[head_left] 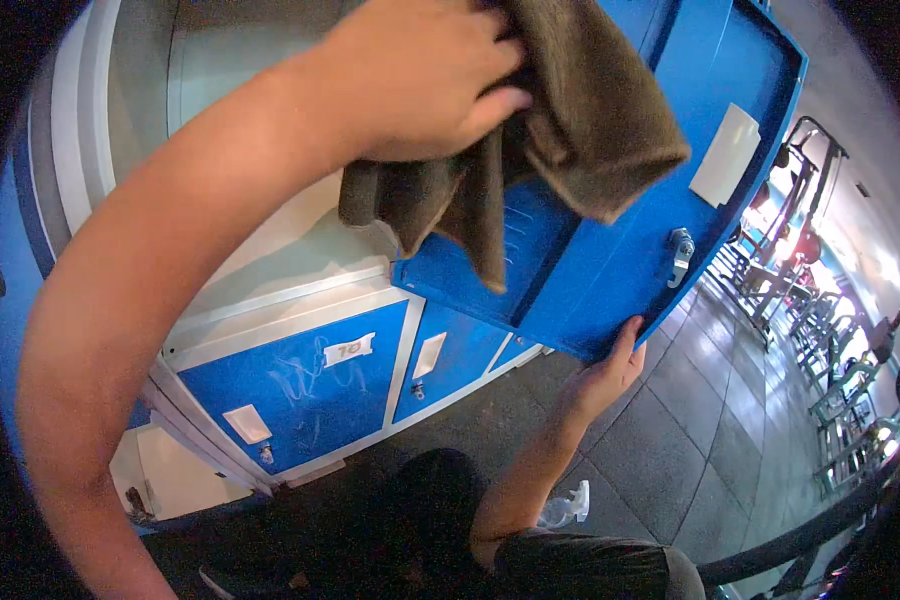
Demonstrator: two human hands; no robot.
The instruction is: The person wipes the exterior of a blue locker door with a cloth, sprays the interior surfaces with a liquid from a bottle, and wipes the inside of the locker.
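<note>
A brown cloth [605, 120] hangs bunched from my left hand [440, 85], whose fingers are closed round it at the top of the view. Folds of the cloth lie in front of the inner side of an open blue locker door [610, 270]. My right hand [610, 372] grips the lower edge of that door, thumb up along its inner face. On the door are a metal lock [681, 255] and a white handle plate [726, 155]. Behind my left forearm the pale locker compartment [300, 225] stands open.
Below are closed blue locker doors [295, 390] with white handles and small locks. A clear spray bottle [567, 505] is on the dark tiled floor [660, 440] beside my knee. Gym machines [840, 390] line the right side. Another pale compartment [185, 475] is at lower left.
</note>
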